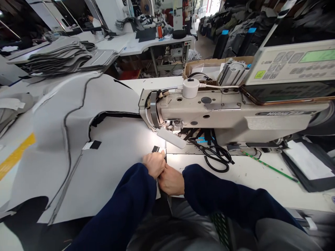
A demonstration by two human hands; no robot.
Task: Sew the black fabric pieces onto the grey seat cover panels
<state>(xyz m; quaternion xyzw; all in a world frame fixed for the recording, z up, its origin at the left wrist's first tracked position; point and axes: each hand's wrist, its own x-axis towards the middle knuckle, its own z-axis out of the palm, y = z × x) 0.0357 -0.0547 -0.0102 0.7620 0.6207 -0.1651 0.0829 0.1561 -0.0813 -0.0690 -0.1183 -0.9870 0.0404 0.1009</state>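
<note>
A large grey fabric panel (78, 146) with dark seams lies across the table, left of a beige sewing machine (209, 115). My left hand (154, 164) is closed, pinching the panel's right edge beside a small black tab (155, 149), just in front of the needle area. Pressed against it from the right, my right hand (171, 181) is curled on the same edge at the table's front. Both arms wear dark blue sleeves.
Black scissors (217, 157) lie under the machine arm, with a green stick (269, 167) to their right. A control panel (293, 66) sits on the machine. A stack of grey panels (62, 55) fills the back left; a cardboard box (204, 66) stands behind.
</note>
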